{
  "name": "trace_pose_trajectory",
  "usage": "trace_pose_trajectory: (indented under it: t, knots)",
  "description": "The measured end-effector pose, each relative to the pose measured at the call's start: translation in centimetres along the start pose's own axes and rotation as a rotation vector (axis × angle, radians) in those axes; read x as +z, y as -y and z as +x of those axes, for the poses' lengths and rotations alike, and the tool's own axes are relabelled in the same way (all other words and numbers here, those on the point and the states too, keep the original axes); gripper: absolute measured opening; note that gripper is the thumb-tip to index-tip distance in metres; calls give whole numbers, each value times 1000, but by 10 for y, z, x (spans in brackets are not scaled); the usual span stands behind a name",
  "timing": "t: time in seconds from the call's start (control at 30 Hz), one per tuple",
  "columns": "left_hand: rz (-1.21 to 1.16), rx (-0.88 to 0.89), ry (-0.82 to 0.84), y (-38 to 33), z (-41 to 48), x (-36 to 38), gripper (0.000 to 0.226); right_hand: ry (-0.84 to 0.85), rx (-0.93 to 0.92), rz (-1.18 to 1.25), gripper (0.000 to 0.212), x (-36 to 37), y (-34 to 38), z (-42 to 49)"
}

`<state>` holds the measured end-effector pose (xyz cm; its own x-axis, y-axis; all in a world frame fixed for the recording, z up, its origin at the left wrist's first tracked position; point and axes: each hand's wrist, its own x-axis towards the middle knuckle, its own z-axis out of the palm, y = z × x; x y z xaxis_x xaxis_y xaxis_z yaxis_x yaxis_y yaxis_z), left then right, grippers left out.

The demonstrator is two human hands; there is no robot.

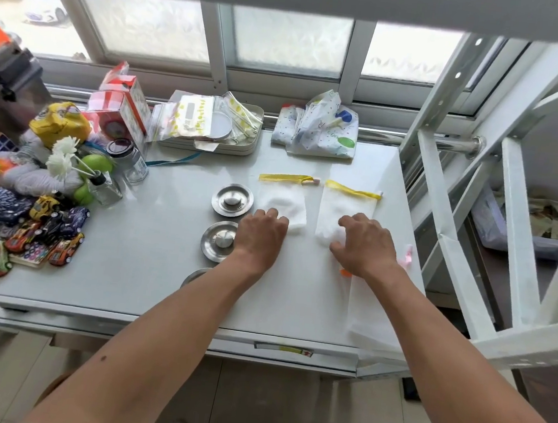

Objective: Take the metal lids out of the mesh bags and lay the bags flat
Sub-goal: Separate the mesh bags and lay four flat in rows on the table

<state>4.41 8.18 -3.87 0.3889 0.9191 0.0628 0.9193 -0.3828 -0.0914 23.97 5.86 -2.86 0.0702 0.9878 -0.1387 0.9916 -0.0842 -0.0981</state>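
Two white mesh bags with yellow drawstring tops lie flat side by side on the table: the left bag and the right bag. My left hand rests palm down on the near edge of the left bag. My right hand presses on the near end of the right bag, fingers spread. A third white bag with an orange tie lies along the table's right front edge under my right forearm. Three metal lids lie left of the bags: one, one partly under my left hand, one mostly hidden by my left forearm.
Toy cars, a glass jar, a small bottle with white flowers and other clutter fill the table's left side. A tray of zip bags and patterned pouches sit at the back. A white metal frame stands on the right.
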Motion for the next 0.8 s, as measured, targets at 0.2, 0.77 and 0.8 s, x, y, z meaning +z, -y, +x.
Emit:
trace_pose_trajectory:
  t: [0.2,0.77,0.8]
  knots:
    - [-19,63,-2,-1,-1,1,30,-32,-5,54,26,6,6,3]
    - [-128,159,-1,-5,11,-1,28,-73,-19,100,35,8,-2,1]
    - [-123,143,-13,-5,11,1,25,-62,-30,117,33,8,-3,0]
